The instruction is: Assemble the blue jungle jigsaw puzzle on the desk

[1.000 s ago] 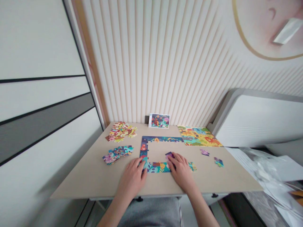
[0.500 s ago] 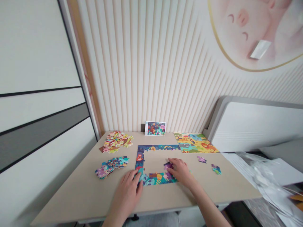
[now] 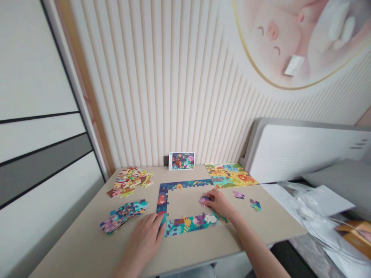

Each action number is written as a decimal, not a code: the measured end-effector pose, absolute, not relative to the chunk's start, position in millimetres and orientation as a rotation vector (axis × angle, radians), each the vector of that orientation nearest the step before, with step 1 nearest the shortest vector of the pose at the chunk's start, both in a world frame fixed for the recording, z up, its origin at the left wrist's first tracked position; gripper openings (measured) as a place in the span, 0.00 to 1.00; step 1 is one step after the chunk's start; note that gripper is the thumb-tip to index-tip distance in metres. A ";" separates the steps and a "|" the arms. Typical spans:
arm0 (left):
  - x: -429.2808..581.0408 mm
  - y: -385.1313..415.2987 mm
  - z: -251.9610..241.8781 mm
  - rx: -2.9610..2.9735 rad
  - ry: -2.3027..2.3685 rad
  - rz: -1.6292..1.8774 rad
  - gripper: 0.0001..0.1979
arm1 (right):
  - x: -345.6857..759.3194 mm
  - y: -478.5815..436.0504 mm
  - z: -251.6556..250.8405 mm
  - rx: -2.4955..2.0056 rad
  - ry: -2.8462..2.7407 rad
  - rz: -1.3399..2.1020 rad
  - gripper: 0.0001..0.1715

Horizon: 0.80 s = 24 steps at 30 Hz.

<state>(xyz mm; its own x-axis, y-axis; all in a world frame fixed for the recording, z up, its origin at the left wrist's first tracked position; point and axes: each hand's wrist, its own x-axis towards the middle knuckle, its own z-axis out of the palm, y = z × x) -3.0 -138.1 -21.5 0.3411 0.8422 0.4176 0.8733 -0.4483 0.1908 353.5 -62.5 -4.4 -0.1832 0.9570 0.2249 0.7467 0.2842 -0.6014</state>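
Note:
A jigsaw border [image 3: 162,193] of joined pieces lies on the table, with bare tabletop in its middle. My left hand [image 3: 148,233] lies flat over its lower left corner, fingers stretched out and touching the pieces. Over the right part of the frame, my right hand [image 3: 218,202] pinches a purple puzzle piece [image 3: 202,201] between thumb and fingers. The border's lower strip [image 3: 188,224] shows a yellow plant and a white animal. Two loose pieces lie right of my right hand: a purple one [image 3: 239,195] and a blue-green one [image 3: 255,205].
A pile of blue and purple pieces [image 3: 124,216] lies at the left, with a red and yellow pile [image 3: 131,181] behind it. The picture card [image 3: 181,161] leans against the wall. A finished animal puzzle [image 3: 230,174] lies at back right. Plastic wrapping [image 3: 307,204] sits beyond the table's right edge.
My right hand has lifted back from the lower strip with the purple piece, uncovering the white animal. My left hand stays on the corner. The view has swung a little to the right.

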 end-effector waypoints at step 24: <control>1.1 -33.8 -33.5 -2.491 -1.595 -0.706 0.20 | 443.3 -81.3 -24.4 -2.282 -1.601 -0.143 0.23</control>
<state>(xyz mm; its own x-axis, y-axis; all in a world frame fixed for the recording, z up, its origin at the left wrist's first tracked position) 1.1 -33.8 -33.5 0.3438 0.8339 0.4318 0.8804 -0.4462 0.1608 443.3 -81.3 -24.4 0.3569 0.8918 0.2780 0.9270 -0.3015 -0.2230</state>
